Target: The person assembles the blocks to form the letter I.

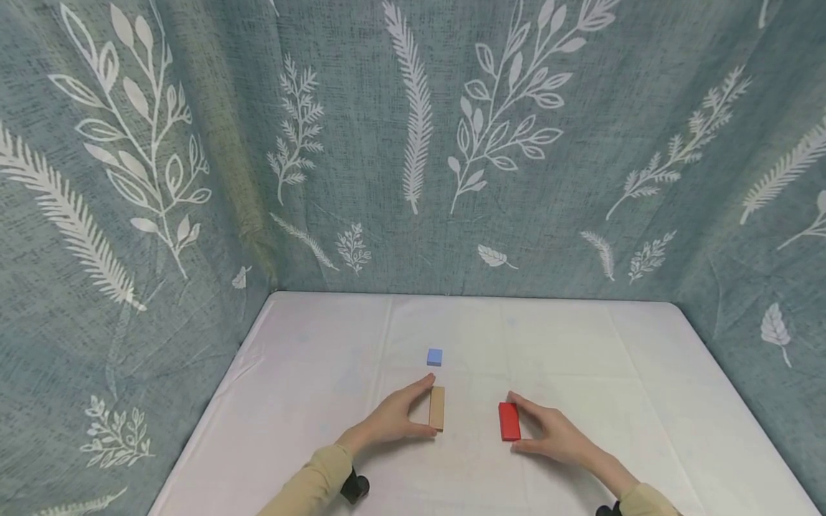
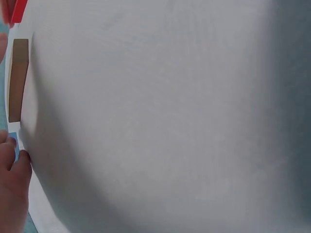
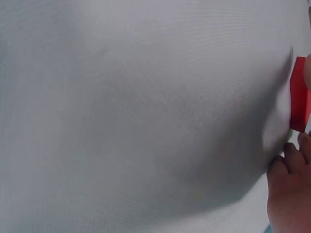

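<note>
A plain wooden block (image 1: pixel 437 409) lies lengthwise on the white table, with my left hand (image 1: pixel 393 418) around its ends from the left. In the left wrist view a gap shows between the wooden block (image 2: pixel 18 80) and the fingertips (image 2: pixel 23 158). My right hand (image 1: pixel 551 431) straddles a red block (image 1: pixel 509 421) from the right, thumb by the near end, fingers by the far end. Its fingers (image 3: pixel 291 158) are close to the red block (image 3: pixel 298 94); contact is hard to judge. Beyond the left fingertips sits a small blue block (image 1: pixel 435 357).
A white cloth covers the table (image 1: pixel 574 344). Blue-green curtains (image 1: pixel 361 158) with white leaf prints hang along the back and both sides. Dark devices (image 1: pixel 355 486) are strapped at the wrists.
</note>
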The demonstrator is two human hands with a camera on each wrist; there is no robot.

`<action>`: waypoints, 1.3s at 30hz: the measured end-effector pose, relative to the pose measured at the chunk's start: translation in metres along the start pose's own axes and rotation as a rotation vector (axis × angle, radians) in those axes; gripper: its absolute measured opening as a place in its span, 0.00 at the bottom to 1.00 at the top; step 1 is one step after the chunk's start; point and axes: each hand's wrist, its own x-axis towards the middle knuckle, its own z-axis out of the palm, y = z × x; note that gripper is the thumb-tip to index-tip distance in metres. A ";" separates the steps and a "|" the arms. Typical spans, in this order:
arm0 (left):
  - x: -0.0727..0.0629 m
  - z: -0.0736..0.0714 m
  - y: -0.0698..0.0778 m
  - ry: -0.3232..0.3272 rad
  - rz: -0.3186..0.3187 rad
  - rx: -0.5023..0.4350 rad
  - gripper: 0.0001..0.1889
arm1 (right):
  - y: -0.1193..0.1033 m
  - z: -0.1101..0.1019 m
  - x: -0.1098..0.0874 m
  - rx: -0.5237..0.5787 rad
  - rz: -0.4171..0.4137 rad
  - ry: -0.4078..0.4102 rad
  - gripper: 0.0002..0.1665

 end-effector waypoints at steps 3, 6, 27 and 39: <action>0.001 0.000 -0.001 0.010 0.019 0.006 0.48 | 0.001 0.001 0.000 -0.009 0.005 0.007 0.50; 0.002 -0.001 -0.002 0.007 0.025 0.017 0.48 | 0.001 0.001 0.000 -0.004 0.012 0.003 0.49; 0.007 -0.002 -0.009 0.013 0.025 0.056 0.41 | 0.003 0.000 0.004 -0.003 0.015 -0.016 0.43; 0.009 -0.001 -0.010 0.027 0.015 0.003 0.41 | 0.005 0.001 0.006 0.018 0.039 0.009 0.42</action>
